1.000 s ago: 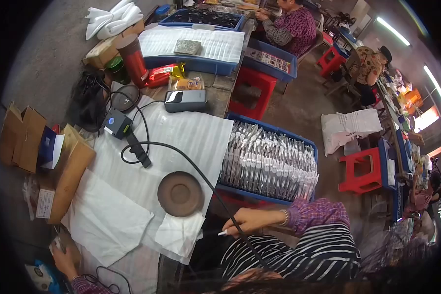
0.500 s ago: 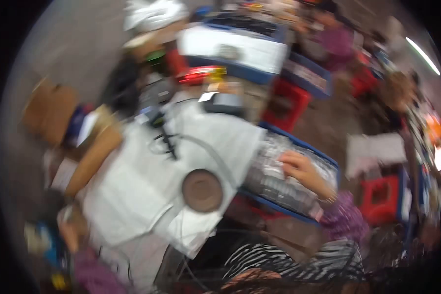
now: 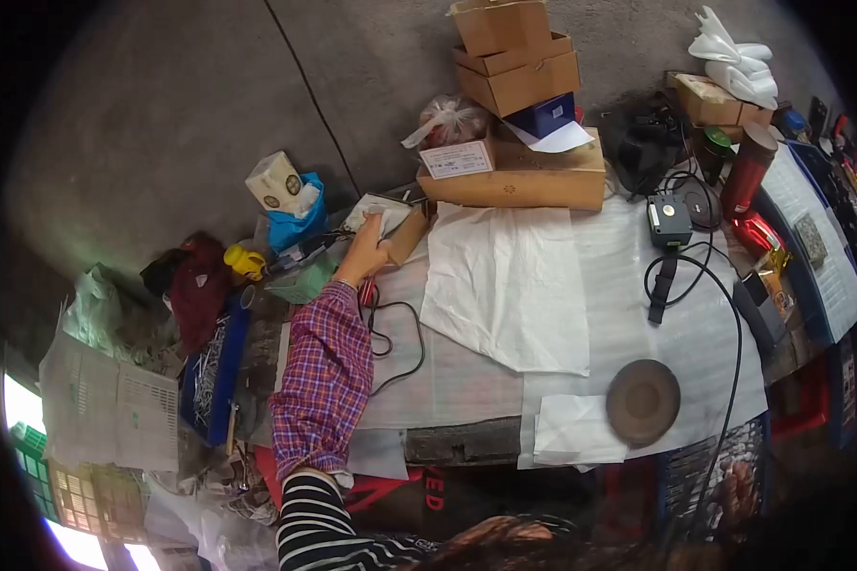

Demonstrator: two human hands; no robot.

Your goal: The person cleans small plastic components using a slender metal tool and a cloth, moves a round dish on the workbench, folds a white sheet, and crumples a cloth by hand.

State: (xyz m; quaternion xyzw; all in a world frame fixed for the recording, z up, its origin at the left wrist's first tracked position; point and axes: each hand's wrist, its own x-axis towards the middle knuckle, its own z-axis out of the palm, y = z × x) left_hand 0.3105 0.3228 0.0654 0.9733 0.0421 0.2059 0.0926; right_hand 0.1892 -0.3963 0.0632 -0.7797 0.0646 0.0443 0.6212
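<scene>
My left hand (image 3: 363, 255) reaches to the far side of the table. Its fingers are bent at a small open cardboard box (image 3: 408, 237) with white material (image 3: 379, 211) beside them; what they grip is hidden. A green plastic container (image 3: 305, 283) stands left of that wrist. My right hand (image 3: 739, 490) is dim and partly cut off by shadow at the lower right, over a blue-edged tray of small metal parts (image 3: 687, 466); its fingers are hard to read. Nearer the middle, a round brown dish (image 3: 644, 403) rests partly on white paper (image 3: 576, 430).
White sheeting (image 3: 505, 285) covers the table. Boxes (image 3: 516, 81) are stacked at the back, above a long cardboard box (image 3: 533, 181). A black cable (image 3: 736, 357) loops at right near a red flask (image 3: 750, 167). A blue bin of metal pieces (image 3: 214, 366) stands at left.
My view has swung left and steadied. My left hand now shows at the small box, its arm stretched out. The right hand has shifted to the lower right edge, still by the metal-parts tray.
</scene>
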